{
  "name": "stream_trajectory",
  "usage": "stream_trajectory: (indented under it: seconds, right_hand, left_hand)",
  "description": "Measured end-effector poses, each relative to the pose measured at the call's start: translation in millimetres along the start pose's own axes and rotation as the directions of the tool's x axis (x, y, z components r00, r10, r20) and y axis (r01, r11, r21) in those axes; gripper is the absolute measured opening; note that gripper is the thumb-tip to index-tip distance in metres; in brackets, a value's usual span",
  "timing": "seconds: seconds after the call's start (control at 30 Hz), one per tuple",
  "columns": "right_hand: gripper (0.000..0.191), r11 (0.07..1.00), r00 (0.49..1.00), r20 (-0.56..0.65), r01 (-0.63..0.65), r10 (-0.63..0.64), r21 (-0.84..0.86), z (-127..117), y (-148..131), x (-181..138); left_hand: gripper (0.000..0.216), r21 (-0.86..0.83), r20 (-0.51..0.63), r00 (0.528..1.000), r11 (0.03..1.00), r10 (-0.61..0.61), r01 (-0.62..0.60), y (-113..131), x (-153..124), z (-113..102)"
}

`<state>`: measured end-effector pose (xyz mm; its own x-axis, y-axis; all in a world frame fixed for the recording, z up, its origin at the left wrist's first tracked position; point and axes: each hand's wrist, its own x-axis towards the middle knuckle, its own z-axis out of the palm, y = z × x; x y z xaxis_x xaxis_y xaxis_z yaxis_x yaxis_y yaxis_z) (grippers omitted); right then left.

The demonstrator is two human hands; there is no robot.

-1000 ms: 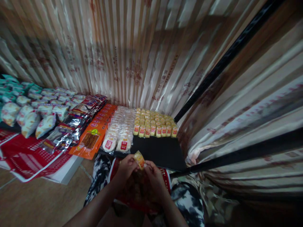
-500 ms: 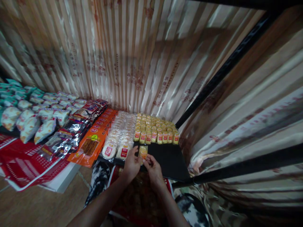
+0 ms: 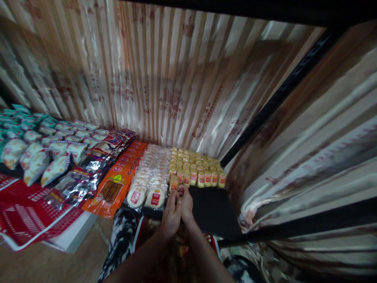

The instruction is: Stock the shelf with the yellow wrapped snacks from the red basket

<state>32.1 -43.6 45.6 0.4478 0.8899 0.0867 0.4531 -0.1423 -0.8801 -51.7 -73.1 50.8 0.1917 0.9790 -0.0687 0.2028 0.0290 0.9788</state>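
Observation:
At the front left corner of the rows of small yellow snack packets (image 3: 206, 173), one yellow packet (image 3: 173, 182) stands in front of the others. My left hand (image 3: 171, 214) reaches up to its lower edge, fingers closed. Pressed close on the right, my right hand (image 3: 187, 204) has its curled fingers at the same packet. Where the fingertips meet, the packet's bottom is hidden. Clear-wrapped round white crackers (image 3: 155, 197) lie in two long rows just left of my hands.
An orange pretzel-stick bag (image 3: 110, 190), dark shiny packets (image 3: 85, 177) and puffy white bags (image 3: 55, 169) line the shelf leftward. Bare black shelf board (image 3: 215, 210) lies to the right. A red basket (image 3: 138, 232) is below my arms; black metal posts (image 3: 273, 94) frame the right.
My hands have moved forward and come together, carrying the yellow packet from over the bare black board to the front left of the yellow rows. The view has tilted slightly.

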Motion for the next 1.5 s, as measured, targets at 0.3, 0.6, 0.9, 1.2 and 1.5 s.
stream_trajectory:
  seconds: [0.3,0.6,0.9,1.2,1.5]
  right_hand:
    - [0.023,0.998,0.998,-0.001,0.066,-0.066,0.018,5.9,7.3,2.0]
    - [0.020,0.985,0.984,-0.049,0.169,-0.170,-0.023,12.9,18.4,-2.3]
    - [0.028,0.969,0.972,-0.027,0.232,-0.235,-0.090,14.5,24.8,-4.2]
    - [0.026,0.971,0.975,-0.046,0.213,-0.219,-0.108,18.2,29.1,-2.8]
    - [0.043,0.939,0.941,0.008,0.338,-0.338,-0.067,-1.6,23.5,-48.3]
  left_hand:
    - [0.052,-0.027,0.014,0.999,0.998,-0.048,0.049,-8.5,10.4,2.2]
    - [0.049,0.007,-0.005,1.000,1.000,-0.030,0.030,-12.3,18.6,0.8]
    - [0.050,-0.053,-0.003,0.999,0.998,-0.033,0.033,-25.3,17.8,8.8]
    - [0.046,0.042,-0.008,1.000,0.999,-0.021,0.021,-14.3,13.3,3.4]
    - [0.039,0.076,-0.028,0.974,0.972,0.225,-0.223,-18.7,-47.2,-10.7]
